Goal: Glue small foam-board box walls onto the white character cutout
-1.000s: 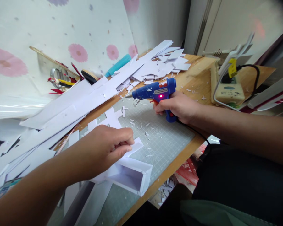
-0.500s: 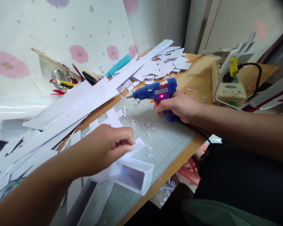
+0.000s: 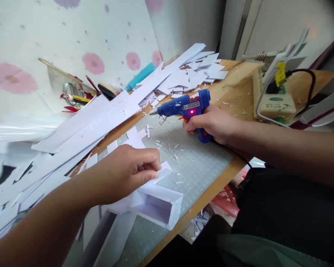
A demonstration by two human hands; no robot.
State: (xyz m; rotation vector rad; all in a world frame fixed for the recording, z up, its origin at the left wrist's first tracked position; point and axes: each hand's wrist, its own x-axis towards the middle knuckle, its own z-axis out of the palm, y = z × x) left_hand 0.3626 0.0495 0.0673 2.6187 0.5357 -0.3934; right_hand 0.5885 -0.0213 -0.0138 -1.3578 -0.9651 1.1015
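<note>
My right hand (image 3: 211, 124) is wrapped round the handle of a blue glue gun (image 3: 183, 105), its red light lit and its nozzle pointing left over the grey cutting mat (image 3: 206, 167). My left hand (image 3: 133, 170) is closed, thumb against the curled fingers, above a white structure (image 3: 156, 207) with an open box-shaped end. Whatever the fingers may pinch is hidden. A small white piece (image 3: 164, 169) shows just beside the fingertips. Beyond this hand lies a white cross-shaped cutout (image 3: 135, 137).
Long white strips (image 3: 100, 118) and a pile of offcuts (image 3: 195, 74) cover the far side. A tool holder (image 3: 75, 92) stands at the back left. At the right is a power strip (image 3: 275, 100) with cables; a black cord trails from the glue gun.
The view has shifted slightly. Both hands keep nearly the same pose, and the glue gun stays in my right hand.
</note>
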